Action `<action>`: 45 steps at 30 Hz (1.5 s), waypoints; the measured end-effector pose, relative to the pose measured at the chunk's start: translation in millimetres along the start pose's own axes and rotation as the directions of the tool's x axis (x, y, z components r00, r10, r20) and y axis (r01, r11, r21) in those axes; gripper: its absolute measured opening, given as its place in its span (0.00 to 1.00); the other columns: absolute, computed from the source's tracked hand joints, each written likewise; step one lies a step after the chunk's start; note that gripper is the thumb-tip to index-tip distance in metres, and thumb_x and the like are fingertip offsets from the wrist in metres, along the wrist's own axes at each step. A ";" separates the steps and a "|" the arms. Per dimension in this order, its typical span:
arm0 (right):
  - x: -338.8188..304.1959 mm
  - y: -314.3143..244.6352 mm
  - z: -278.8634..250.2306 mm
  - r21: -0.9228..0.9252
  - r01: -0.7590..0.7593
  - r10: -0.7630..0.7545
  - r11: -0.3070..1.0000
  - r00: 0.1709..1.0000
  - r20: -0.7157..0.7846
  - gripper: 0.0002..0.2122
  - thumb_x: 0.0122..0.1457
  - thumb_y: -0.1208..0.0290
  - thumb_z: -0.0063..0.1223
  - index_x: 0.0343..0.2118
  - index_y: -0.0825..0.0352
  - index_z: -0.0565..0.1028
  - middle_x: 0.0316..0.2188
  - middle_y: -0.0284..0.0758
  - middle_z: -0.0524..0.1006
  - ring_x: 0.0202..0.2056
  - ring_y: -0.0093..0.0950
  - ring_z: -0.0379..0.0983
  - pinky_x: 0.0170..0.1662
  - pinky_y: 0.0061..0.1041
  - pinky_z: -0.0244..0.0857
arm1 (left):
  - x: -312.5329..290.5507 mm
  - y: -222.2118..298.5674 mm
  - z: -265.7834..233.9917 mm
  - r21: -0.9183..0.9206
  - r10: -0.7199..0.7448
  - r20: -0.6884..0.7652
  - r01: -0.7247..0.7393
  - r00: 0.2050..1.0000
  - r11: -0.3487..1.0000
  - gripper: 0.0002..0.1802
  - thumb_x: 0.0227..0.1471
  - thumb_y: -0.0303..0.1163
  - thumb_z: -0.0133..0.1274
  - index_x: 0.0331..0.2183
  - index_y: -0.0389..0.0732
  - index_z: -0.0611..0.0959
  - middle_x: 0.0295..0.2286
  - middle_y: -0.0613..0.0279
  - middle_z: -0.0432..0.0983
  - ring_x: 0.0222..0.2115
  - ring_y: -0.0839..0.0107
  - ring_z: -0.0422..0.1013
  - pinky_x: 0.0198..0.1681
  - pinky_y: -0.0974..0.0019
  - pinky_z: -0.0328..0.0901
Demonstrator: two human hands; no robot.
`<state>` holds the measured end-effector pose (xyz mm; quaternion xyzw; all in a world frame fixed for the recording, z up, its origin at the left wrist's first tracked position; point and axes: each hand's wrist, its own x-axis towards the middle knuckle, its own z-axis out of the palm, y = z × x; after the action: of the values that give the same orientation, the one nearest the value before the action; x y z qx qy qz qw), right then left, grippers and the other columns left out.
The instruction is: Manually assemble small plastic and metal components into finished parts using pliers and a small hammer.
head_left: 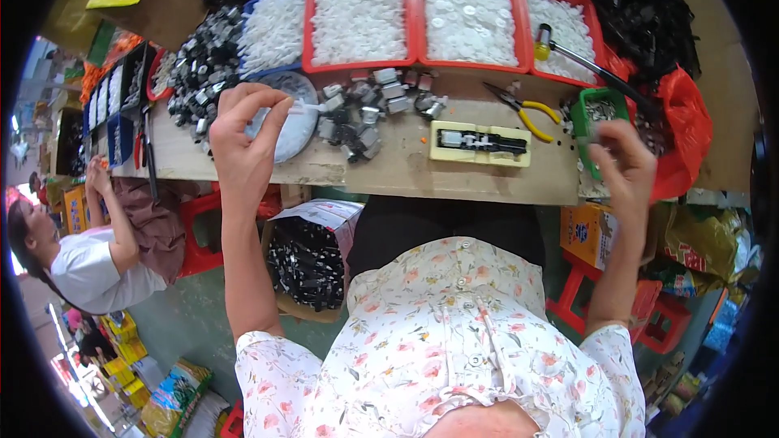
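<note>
Wooden bench (406,166) runs across the head view, crowded with parts. Along its far edge: three red trays (415,12) of small white pieces, with black parts heaped behind them. A pile of grey metal parts (365,109) sits mid-bench, and a yellow jig (480,144) lies to its right with a black piece in it. Yellow-handled pliers (527,109) lie just beyond the jig; a hammer (596,69) rests across the right tray.

Your left hand (243,134) is raised over a round dish (292,118); thumb and forefinger are pinched on a small white part (304,105), other fingers curled. Your right hand (625,158) hovers at a green tray (600,109), fingers partly curled; you cannot tell whether it holds anything.

Below the bench edge, an open box of black parts (307,259) stands by your knees. Another person (89,259) sits at far left.
</note>
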<state>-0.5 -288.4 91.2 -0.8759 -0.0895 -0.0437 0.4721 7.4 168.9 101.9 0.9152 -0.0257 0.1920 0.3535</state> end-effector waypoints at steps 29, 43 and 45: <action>20.9 -31.5 81.3 0.160 0.186 -0.228 0.969 0.922 0.313 0.09 0.60 0.76 0.58 0.42 0.72 0.80 0.31 0.36 0.77 0.30 0.26 0.73 0.33 0.25 0.65 | -39.4 69.5 115.8 -0.501 -0.059 0.250 0.181 0.967 0.846 0.05 0.52 0.27 0.61 0.29 0.36 0.83 0.29 0.66 0.76 0.32 0.72 0.64 0.32 0.68 0.57; 7.0 -33.8 76.9 -0.184 0.469 -0.438 0.864 0.879 0.189 0.19 0.49 0.69 0.69 0.45 0.67 0.79 0.36 0.37 0.78 0.36 0.34 0.77 0.39 0.31 0.68 | -51.2 82.1 132.4 -0.702 -0.251 0.421 0.488 0.872 0.519 0.06 0.58 0.28 0.59 0.32 0.34 0.82 0.28 0.75 0.72 0.27 0.86 0.60 0.30 0.78 0.55; 4.8 -32.0 75.6 -0.241 0.486 -0.447 0.840 0.872 0.201 0.19 0.48 0.67 0.70 0.43 0.66 0.80 0.37 0.37 0.78 0.37 0.35 0.77 0.42 0.33 0.68 | -51.2 83.9 133.9 -0.719 -0.252 0.441 0.507 0.861 0.475 0.07 0.59 0.28 0.58 0.33 0.34 0.82 0.28 0.75 0.72 0.27 0.87 0.61 0.31 0.79 0.56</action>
<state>-2.7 -207.5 76.6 -0.8868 -0.3254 -0.1097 0.3092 -10.7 13.6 45.9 0.6450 0.0458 -0.0549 0.7608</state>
